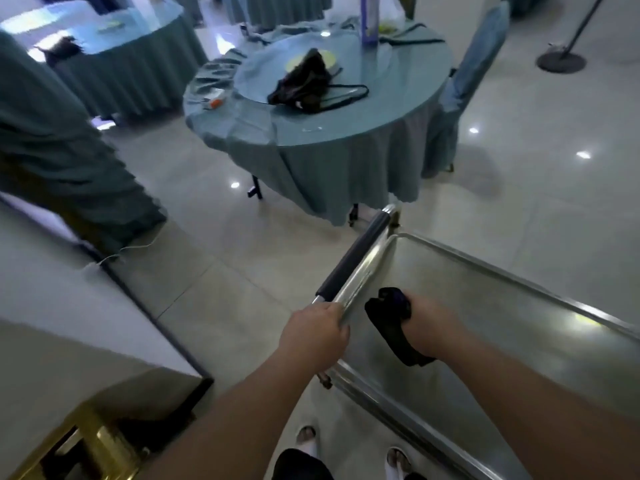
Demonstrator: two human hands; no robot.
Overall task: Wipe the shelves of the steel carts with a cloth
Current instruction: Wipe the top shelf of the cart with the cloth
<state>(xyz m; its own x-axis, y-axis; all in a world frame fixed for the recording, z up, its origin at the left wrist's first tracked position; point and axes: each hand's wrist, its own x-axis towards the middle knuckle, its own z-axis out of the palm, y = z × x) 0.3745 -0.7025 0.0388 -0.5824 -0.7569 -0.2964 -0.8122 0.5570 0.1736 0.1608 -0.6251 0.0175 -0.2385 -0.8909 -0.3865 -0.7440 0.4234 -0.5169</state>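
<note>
A steel cart fills the lower right, and its top shelf (485, 306) is a shiny tray with raised rims. My left hand (313, 332) is closed around the cart's handle bar, just below its black foam grip (353, 258). My right hand (427, 325) presses a dark cloth (388, 320) flat onto the shelf near the handle-side corner. The cloth bunches in front of my fingers and trails under my wrist.
A round table (346, 133) draped in teal cloth stands just beyond the cart, with a black bag (304, 83) on its glass top. A covered chair (464, 81) sits at its right. More draped tables are at left. A white wall corner (104, 306) is close on the left.
</note>
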